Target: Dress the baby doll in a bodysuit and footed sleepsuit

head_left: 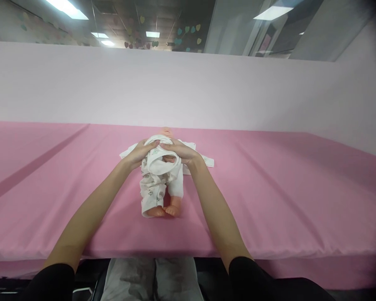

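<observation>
Closest to the camera there's a bit of grey-white fabric on the lap (150, 278) and black sleeves (52, 282) on both arms, right at the front edge of the pink table cover (285, 200).

A little further in, a baby doll (163, 175) lies on its back in the middle of the table, bare feet (164, 210) pointing toward the camera and head (166, 131) away. It's wearing a white onesie (155, 190) with a small greyish print on the legs. The print could be letters or little pictures, way too small to read, and I can't spot any brand tag.

Both hands are on the doll's chest. The left hand (141, 152) is pinching the bunched-up white fabric on its side, and the right hand (180, 151) lies over the fabric with fingers curled onto it, fingertips nearly meeting the left's. The garment's sleeves (203, 161) splay out flat on either side.

Behind it there's a pale pink partition wall (188, 88) across the whole width. Above that, ceiling lights (67, 8) and some coloured heart stickers (188, 30).
</observation>
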Available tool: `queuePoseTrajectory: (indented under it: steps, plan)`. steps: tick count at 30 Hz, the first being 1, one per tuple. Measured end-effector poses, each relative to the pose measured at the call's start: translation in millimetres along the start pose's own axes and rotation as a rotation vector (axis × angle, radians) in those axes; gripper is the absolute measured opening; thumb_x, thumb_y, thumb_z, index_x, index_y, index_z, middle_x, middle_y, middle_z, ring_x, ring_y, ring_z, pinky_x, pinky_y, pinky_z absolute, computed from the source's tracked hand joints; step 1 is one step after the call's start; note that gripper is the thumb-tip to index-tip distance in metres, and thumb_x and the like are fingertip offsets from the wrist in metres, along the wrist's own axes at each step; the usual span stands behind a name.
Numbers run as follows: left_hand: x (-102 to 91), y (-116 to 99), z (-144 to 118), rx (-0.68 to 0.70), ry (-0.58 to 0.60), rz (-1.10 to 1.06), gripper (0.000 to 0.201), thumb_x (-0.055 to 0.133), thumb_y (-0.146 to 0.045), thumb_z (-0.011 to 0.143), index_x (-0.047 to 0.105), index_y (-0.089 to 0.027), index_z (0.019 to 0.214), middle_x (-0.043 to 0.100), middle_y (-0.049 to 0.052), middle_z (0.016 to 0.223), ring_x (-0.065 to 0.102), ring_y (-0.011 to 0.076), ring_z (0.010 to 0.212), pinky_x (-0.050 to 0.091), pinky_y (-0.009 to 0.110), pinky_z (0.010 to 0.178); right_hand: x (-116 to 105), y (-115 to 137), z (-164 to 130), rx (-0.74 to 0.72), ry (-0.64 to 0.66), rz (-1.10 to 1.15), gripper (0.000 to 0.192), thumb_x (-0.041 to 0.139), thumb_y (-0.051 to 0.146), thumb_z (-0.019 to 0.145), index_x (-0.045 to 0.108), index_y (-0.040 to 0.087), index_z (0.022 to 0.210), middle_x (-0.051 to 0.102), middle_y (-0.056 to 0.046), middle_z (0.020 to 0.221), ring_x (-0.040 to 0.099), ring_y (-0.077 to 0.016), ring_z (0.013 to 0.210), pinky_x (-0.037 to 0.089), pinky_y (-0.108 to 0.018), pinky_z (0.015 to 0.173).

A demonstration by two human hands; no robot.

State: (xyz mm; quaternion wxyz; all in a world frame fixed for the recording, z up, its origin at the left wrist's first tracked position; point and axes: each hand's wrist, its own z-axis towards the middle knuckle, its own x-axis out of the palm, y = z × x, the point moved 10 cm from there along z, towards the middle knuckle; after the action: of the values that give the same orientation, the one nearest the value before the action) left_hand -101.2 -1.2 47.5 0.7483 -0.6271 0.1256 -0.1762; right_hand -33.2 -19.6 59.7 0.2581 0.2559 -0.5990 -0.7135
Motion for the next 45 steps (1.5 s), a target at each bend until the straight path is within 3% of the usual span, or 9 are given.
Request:
queuePoseTrajectory:
  steps: [7,14,18,22,26,31,36,40,45]
  plan:
    - [13.4,6,-1,-0.008,0.064,0.071,0.054,0.074,-0.047,0.067,0.064,-0.014,0.108,0.068,0.011,0.105,0.063,0.0234,0.098,0.050,0.032,0.082,-6,9,-12,0.047,0.034,-0.417,0.046,0.082,0.025,0.060,0.065,0.020,0.102,0.067,-0.002,0.098,0.060,-0.0195,0.095,0.049,-0.030,0.082]
    - [17.4,-1,-5,0.091,0.126,0.420,0.052,0.078,-0.036,0.059,0.064,-0.015,0.105,0.068,0.005,0.098,0.061,0.0235,0.094,0.047,0.035,0.084,-22,-3,-1,0.044,-0.122,0.054,0.024,0.075,0.025,0.069,0.066,0.014,0.089,0.069,-0.003,0.080,0.063,-0.0149,0.073,0.053,-0.026,0.072]
    - [11.4,1,-4,0.086,0.081,0.420,0.042,0.074,-0.040,0.063,0.065,-0.014,0.094,0.066,0.003,0.088,0.060,0.0201,0.084,0.047,0.032,0.076,-27,-10,1,0.070,-0.169,0.152,0.018,0.075,0.021,0.069,0.065,0.013,0.081,0.068,-0.003,0.072,0.063,-0.0139,0.067,0.052,-0.022,0.065]
    - [10.6,-1,-5,0.054,0.100,0.308,0.049,0.075,-0.040,0.064,0.063,-0.015,0.104,0.067,0.005,0.098,0.061,0.0210,0.091,0.048,0.032,0.080,-30,-8,1,0.047,-0.197,0.178,0.019,0.075,0.022,0.069,0.062,0.014,0.079,0.063,0.000,0.062,0.061,-0.0130,0.062,0.051,-0.021,0.061]
    - [8.4,-5,-6,0.027,0.143,0.263,0.055,0.073,-0.031,0.065,0.060,-0.016,0.116,0.066,0.007,0.108,0.061,0.0220,0.098,0.048,0.031,0.082,-25,-2,0,-0.001,-0.142,0.094,0.034,0.081,0.031,0.063,0.062,0.015,0.086,0.060,0.001,0.061,0.060,-0.0131,0.063,0.049,-0.022,0.060]
    - [-6.0,-18,-4,0.136,0.094,0.577,0.041,0.060,-0.022,0.066,0.063,-0.014,0.107,0.067,0.004,0.095,0.061,0.0197,0.084,0.047,0.027,0.069,-21,6,-9,0.031,-0.113,-0.294,0.060,0.083,0.029,0.057,0.059,0.017,0.110,0.065,-0.005,0.101,0.060,-0.0204,0.094,0.048,-0.033,0.085]
    - [3.6,-32,-10,0.287,0.099,0.805,0.034,0.047,-0.015,0.064,0.065,-0.015,0.093,0.063,-0.001,0.080,0.055,0.0146,0.068,0.041,0.023,0.058,-10,20,-22,0.084,-0.069,-0.665,0.053,0.073,0.023,0.068,0.056,0.021,0.119,0.057,-0.006,0.122,0.052,-0.0228,0.111,0.040,-0.040,0.099]
    - [12.8,-33,-12,0.292,0.147,0.782,0.032,0.048,-0.016,0.065,0.063,-0.015,0.093,0.063,0.000,0.085,0.055,0.0149,0.073,0.042,0.022,0.061,-4,29,-26,0.065,-0.047,-0.696,0.037,0.063,0.022,0.076,0.058,0.020,0.112,0.058,-0.006,0.116,0.052,-0.0230,0.108,0.042,-0.041,0.096]
    - [4.6,-21,-12,0.097,0.270,0.677,0.034,0.062,-0.031,0.070,0.063,-0.015,0.099,0.064,0.003,0.090,0.058,0.0172,0.077,0.044,0.026,0.065,-7,28,-26,0.042,-0.041,-0.491,0.040,0.067,0.028,0.073,0.058,0.019,0.111,0.059,-0.006,0.112,0.055,-0.0220,0.102,0.045,-0.037,0.089]
